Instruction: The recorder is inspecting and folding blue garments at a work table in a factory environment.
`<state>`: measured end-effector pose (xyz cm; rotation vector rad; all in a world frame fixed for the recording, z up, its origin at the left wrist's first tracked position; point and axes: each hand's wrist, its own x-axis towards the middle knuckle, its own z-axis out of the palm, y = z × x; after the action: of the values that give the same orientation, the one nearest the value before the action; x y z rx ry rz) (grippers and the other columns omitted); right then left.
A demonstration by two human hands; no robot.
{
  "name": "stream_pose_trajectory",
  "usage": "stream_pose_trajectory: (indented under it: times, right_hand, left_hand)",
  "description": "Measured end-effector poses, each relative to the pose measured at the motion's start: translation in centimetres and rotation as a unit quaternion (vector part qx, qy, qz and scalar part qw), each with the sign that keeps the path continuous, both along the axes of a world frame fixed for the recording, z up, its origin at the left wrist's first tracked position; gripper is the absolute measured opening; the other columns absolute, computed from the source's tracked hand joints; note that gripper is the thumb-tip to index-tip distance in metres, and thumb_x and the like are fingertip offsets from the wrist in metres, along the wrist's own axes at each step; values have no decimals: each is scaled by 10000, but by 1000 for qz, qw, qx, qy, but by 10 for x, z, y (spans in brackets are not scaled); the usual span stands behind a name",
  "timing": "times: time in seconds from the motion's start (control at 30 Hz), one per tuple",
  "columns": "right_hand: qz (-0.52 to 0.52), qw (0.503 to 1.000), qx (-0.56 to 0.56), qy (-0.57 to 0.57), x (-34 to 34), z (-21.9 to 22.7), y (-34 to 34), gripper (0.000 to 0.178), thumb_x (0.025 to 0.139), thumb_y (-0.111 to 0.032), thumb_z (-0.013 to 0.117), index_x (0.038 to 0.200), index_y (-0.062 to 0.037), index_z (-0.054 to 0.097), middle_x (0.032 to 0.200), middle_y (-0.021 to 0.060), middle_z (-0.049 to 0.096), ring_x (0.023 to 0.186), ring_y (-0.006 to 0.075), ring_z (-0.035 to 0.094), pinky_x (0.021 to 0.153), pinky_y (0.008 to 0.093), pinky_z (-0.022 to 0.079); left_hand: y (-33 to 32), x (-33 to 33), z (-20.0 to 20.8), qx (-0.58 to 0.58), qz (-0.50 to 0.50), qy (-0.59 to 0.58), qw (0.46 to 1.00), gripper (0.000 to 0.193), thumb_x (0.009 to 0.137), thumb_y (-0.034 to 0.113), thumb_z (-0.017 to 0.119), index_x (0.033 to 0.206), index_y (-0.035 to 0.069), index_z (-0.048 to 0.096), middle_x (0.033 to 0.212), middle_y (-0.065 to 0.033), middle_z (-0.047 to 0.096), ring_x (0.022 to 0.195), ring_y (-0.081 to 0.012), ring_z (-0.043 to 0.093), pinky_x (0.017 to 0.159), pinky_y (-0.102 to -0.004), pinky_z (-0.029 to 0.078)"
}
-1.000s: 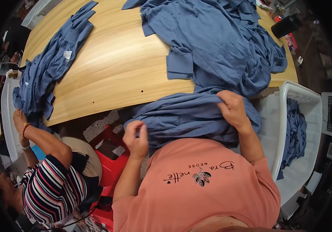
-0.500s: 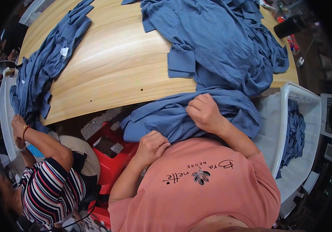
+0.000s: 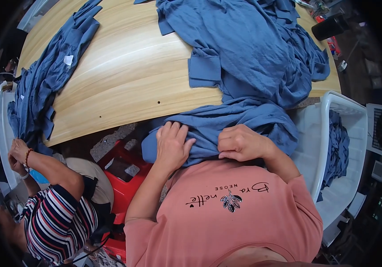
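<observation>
Across my lap and up over the table edge lies a crumpled blue shirt (image 3: 244, 58) with a wide cuff showing. My left hand (image 3: 171, 146) rests on its lower folds, fingers laid over the cloth and thumb apart. To the right, my right hand (image 3: 241, 143) is closed, its fingers curled on the cloth close to my body. What its fingertips pinch is partly hidden.
The wooden table (image 3: 115, 66) spreads ahead. A co-worker at left handles another blue garment (image 3: 51, 66) hanging over the edge. A white plastic bin (image 3: 326, 147) with blue clothing stands at right. A red stool (image 3: 126, 178) is at lower left, a black cylinder (image 3: 329, 27) far right.
My left hand has moved up onto the cloth and its fingers have opened out. My right hand has come down toward my body, still curled. The view has shifted slightly.
</observation>
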<state>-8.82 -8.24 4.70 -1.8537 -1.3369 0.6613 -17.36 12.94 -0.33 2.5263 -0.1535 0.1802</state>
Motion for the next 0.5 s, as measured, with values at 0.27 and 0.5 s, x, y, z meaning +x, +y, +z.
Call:
stream_pose_trajectory:
  times: [0.27, 0.5]
  right_hand:
    - [-124, 931, -59, -339, 3, -11, 19, 223, 706, -90, 590, 928, -73, 571, 938, 67, 576, 836, 223, 537, 726, 354, 395]
    - [-103, 947, 19, -303, 4, -9, 31, 212, 708, -118, 558, 910, -60, 589, 964, 51, 589, 912, 208, 529, 760, 345, 368]
  left_hand:
    - [14, -29, 13, -118, 2, -81, 990, 229, 543, -32, 624, 753, 37, 563, 723, -106, 548, 712, -279, 537, 661, -351, 406]
    - [22, -53, 25, -133, 29, -159, 978, 260, 499, -69, 613, 735, 19, 549, 641, -114, 520, 581, -264, 532, 525, -319, 421]
